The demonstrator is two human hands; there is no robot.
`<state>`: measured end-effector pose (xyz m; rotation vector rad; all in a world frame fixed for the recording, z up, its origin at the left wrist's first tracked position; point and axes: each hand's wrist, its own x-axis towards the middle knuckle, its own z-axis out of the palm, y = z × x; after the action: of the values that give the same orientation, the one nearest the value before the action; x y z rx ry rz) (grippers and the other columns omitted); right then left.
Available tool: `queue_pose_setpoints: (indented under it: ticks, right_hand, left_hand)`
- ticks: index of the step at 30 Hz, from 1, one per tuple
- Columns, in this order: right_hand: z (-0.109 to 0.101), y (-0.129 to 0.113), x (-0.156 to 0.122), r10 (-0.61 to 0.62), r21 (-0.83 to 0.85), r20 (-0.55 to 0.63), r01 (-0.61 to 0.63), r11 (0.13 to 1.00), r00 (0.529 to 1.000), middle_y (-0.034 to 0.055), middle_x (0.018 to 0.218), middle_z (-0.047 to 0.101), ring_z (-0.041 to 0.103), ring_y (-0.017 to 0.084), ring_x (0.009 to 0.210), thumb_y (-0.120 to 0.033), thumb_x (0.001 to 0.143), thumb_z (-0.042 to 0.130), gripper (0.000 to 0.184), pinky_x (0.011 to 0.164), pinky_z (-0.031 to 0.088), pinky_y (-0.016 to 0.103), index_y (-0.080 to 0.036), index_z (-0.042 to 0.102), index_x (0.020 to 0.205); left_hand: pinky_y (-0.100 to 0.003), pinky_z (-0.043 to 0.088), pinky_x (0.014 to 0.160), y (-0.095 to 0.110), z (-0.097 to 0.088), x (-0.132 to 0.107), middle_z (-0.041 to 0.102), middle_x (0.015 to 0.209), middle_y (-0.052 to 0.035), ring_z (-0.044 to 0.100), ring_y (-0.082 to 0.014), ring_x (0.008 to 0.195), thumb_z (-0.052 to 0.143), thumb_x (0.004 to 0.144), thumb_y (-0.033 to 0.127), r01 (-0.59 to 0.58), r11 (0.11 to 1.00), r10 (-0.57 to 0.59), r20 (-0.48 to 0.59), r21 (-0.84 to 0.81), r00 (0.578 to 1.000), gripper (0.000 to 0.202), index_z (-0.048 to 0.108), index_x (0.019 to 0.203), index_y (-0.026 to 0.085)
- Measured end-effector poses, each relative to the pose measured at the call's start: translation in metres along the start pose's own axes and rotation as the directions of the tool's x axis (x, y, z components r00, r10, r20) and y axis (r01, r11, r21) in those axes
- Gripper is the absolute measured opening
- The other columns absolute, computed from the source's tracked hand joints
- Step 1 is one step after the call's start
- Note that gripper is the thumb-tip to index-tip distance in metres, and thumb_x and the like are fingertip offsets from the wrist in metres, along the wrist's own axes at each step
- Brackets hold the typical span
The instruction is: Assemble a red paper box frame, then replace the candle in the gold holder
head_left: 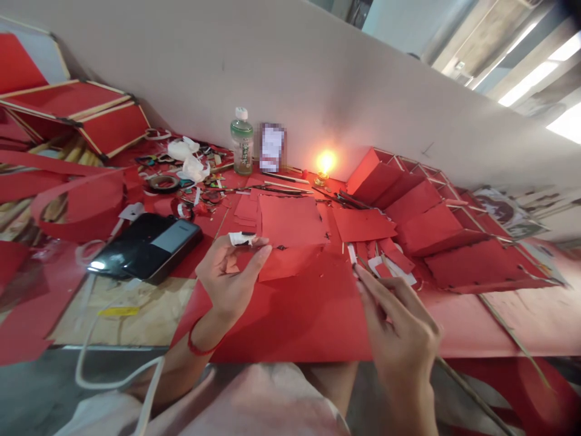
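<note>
My left hand (pixel 229 275) is closed, its thumb and forefinger pinching the left edge of a red paper piece (pixel 293 221) with dark marks along its edges. White wrapping (pixel 240 238) covers one of its fingertips. Below that edge hangs a lower red flap (pixel 285 263). To the right, my right hand (pixel 394 321) is closed with its fingertips on a small thin white strip (pixel 352 254), held upright and apart from the red piece. What exactly the strip is cannot be made out.
A lit flame lamp (pixel 322 177) burns near the wall, close to red paper frames (pixel 422 206). A bottle (pixel 242 145) and phone (pixel 272 148) stand at the back. Left are a tape roll (pixel 163 183), scraps and a black device (pixel 149 245) with a white cable (pixel 86 357).
</note>
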<state>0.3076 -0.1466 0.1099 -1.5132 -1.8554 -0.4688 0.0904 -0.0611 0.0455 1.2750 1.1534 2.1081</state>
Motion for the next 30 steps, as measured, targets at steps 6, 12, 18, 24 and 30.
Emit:
queue_pose_setpoints:
  ticks: [6,12,18,24,30]
  right_hand:
    - [-0.008,0.049,0.007,0.206,-0.208,-0.019,-0.205,0.956,0.978,0.0048,0.088,0.071,0.055,0.013,0.061,-0.030,0.098,0.058,0.032,0.057,0.034,0.026,-0.023,0.075,0.124]
    - [0.013,0.140,0.016,0.449,-0.184,0.321,-0.410,0.893,0.834,0.0062,0.090,0.076,0.062,0.019,0.066,-0.030,0.083,0.057,0.035,0.058,0.034,0.028,-0.029,0.081,0.109]
    - [0.064,0.182,0.032,0.713,0.472,0.071,-0.653,0.592,0.698,0.0061,0.069,0.070,0.052,0.014,0.048,-0.058,0.065,0.069,0.060,0.048,0.040,0.027,-0.012,0.076,0.102]
    - [0.082,0.144,0.057,0.721,0.827,0.081,-0.450,0.337,0.689,-0.0029,0.073,0.061,0.044,0.006,0.047,-0.040,0.060,0.078,0.047,0.042,0.033,0.020,-0.018,0.071,0.101]
    - [0.084,0.137,0.045,0.764,0.743,-0.441,-0.285,0.605,0.470,0.0012,0.090,0.056,0.051,0.009,0.054,-0.045,0.079,0.065,0.055,0.049,0.045,0.026,-0.021,0.060,0.128]
  left_hand:
    - [-0.028,0.066,0.071,-0.002,-0.001,0.000,0.076,0.084,0.0012,0.077,-0.0158,0.075,0.084,0.078,0.031,0.016,1.000,-0.017,0.015,0.025,1.000,0.024,0.070,0.093,0.021]
    - [-0.030,0.066,0.073,-0.007,-0.007,0.013,0.076,0.082,-0.0004,0.077,-0.0168,0.075,0.084,0.076,0.032,0.013,0.999,-0.012,-0.007,0.046,1.000,0.023,0.070,0.090,0.019]
    - [-0.027,0.065,0.072,-0.021,-0.024,0.040,0.076,0.078,0.0012,0.075,-0.0153,0.071,0.087,0.069,0.024,0.047,0.998,-0.048,-0.027,-0.032,0.999,0.024,0.069,0.084,0.018]
    - [-0.025,0.064,0.071,-0.029,-0.035,0.045,0.076,0.075,0.0004,0.075,-0.0151,0.070,0.088,0.062,0.016,0.063,0.997,-0.066,-0.071,-0.045,0.995,0.028,0.070,0.083,0.015]
    - [-0.026,0.063,0.065,-0.024,-0.042,0.049,0.074,0.072,0.0001,0.072,-0.0139,0.065,0.093,0.056,0.027,-0.010,0.999,0.017,-0.183,0.041,0.983,0.036,0.069,0.079,0.014]
